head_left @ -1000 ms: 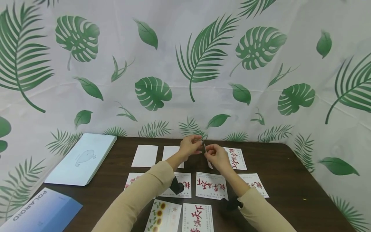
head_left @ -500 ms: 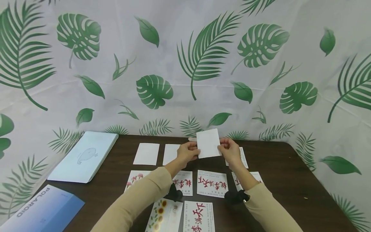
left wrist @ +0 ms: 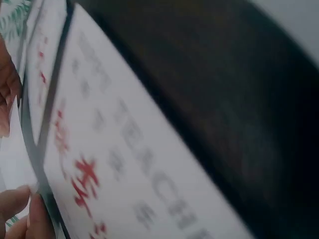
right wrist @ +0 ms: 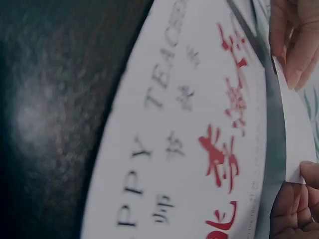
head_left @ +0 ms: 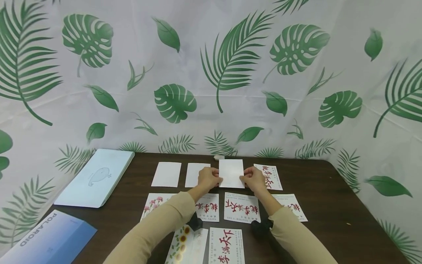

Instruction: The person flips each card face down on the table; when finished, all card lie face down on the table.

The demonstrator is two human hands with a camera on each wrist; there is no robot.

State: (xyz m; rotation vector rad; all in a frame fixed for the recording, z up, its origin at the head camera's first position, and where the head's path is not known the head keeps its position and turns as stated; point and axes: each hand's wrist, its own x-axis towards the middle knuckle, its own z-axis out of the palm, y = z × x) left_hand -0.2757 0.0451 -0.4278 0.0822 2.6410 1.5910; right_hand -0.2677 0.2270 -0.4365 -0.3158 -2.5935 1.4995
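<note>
A blank white card (head_left: pixel 231 173) is held upright-facing over the back row by both hands. My left hand (head_left: pixel 208 178) pinches its left edge between thumb and fingers, and my right hand (head_left: pixel 254 179) pinches the right edge the same way. In the right wrist view, the card (right wrist: pixel 299 134) shows as a thin white strip between the two hands. To its left lie two blank white cards (head_left: pixel 166 174), the second (head_left: pixel 195 175) partly behind my left hand. A card with red characters (head_left: pixel 269 177) lies just right of my right hand.
Nearer rows hold several printed cards, including a red-lettered one (head_left: pixel 242 208) and a sunflower card (head_left: pixel 188 244). On the left are a pale blue whale-print case (head_left: pixel 95 178) and a blue POLAROID box (head_left: pixel 49 238). A small white object (head_left: pixel 219 157) sits at the back edge.
The card first showed edge-on between the hands, then was turned to its blank side and raised. Now both hands have lowered it toward the back row, uncovering the red-lettered card at right.
</note>
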